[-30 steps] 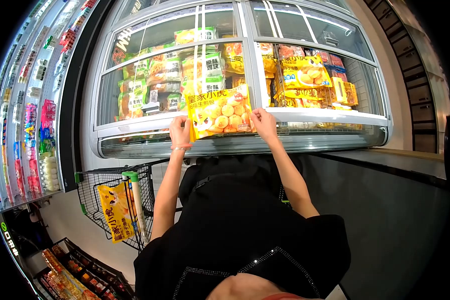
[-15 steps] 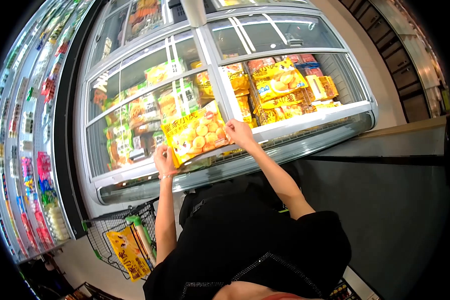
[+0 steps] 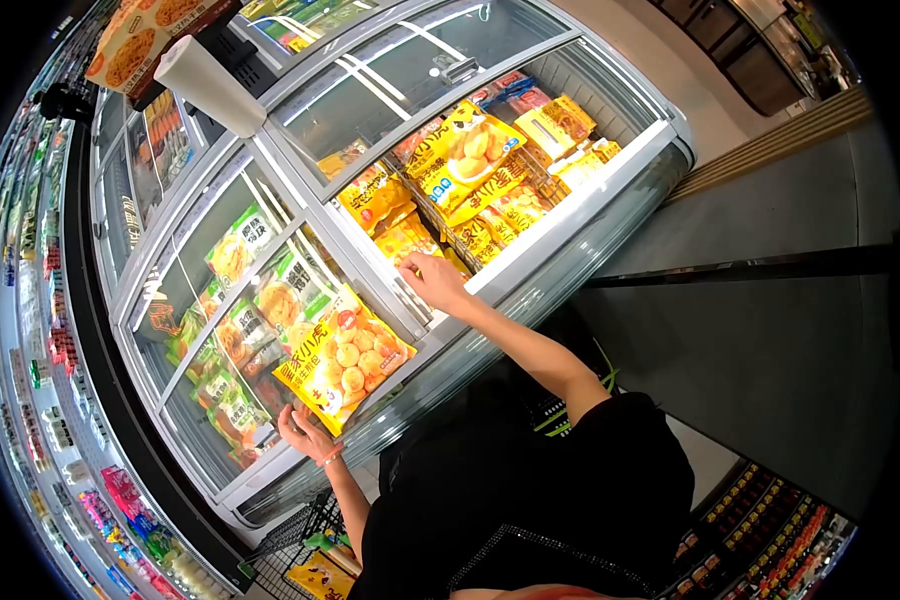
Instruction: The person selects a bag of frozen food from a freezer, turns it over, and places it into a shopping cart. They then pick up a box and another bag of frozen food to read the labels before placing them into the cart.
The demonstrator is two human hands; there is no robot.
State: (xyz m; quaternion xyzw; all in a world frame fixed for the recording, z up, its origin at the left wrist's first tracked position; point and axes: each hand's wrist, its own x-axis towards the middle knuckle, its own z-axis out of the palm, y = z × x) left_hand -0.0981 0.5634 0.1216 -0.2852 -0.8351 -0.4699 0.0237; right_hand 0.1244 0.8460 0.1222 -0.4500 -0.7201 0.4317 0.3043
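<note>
A yellow bag of frozen buns (image 3: 345, 358) lies tilted on the glass lid at the freezer's front left. My left hand (image 3: 306, 436) is beside the bag's lower left corner, fingers apart. Over the front end of the freezer's middle frame is my right hand (image 3: 434, 283), its fingers curled together; what they hold, if anything, is hidden. Beyond it, the right compartment stands uncovered, with a large yellow bag (image 3: 462, 158) on top of other yellow bags.
Green and white bags (image 3: 292, 292) lie under the left glass. A white post (image 3: 208, 85) rises from the freezer's middle. Below left is a wire cart (image 3: 288, 545) holding a yellow bag (image 3: 320, 577). Stocked shelves (image 3: 45, 330) line the left side.
The view has turned and shifted right. My right hand has let go of the bag and moved to the middle frame. My left hand has loosened from the bag, which now rests on the lid.
</note>
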